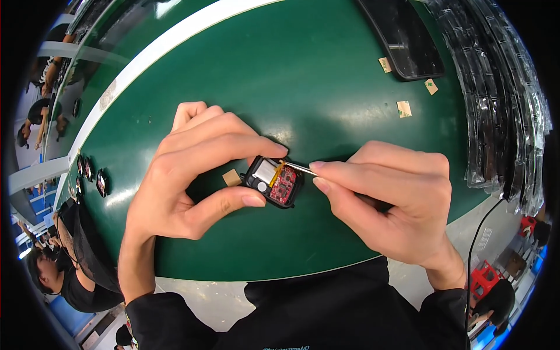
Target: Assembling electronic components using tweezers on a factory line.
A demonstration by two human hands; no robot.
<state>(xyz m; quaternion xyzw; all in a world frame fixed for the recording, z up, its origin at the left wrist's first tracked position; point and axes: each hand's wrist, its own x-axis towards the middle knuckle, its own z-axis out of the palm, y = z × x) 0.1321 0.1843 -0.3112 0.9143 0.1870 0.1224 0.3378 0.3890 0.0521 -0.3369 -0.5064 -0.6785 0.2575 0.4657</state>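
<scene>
Two fingertips (254,200) of the left hand (169,172), thumb and index, are closed on a small open black case (289,199): index at the far edge, thumb at the near left. The other left fingers are curled loosely. By the right hand (394,201), a slim metal tool (300,168) is pinched between thumb and index finger, its tip brought to the far side of the case; exact contact cannot be told. Inside the case, a silver cell (265,171) is seated on the left, a red circuit board (284,186) on the right, with a yellow strip (279,174) between. A white round part (262,186) is seen near the cell's near end.

The case is held above the middle of the green table (245,73). A tan square (231,177) is seen just left of it. Far right, a dark glossy panel (408,44) is placed, with three small paper pieces (404,109) scattered near it. Clear plastic packaging (496,99) is stacked along the right edge. Several small dark devices (102,182) are grouped at the left edge; beyond, a person in black (93,291) is seen.
</scene>
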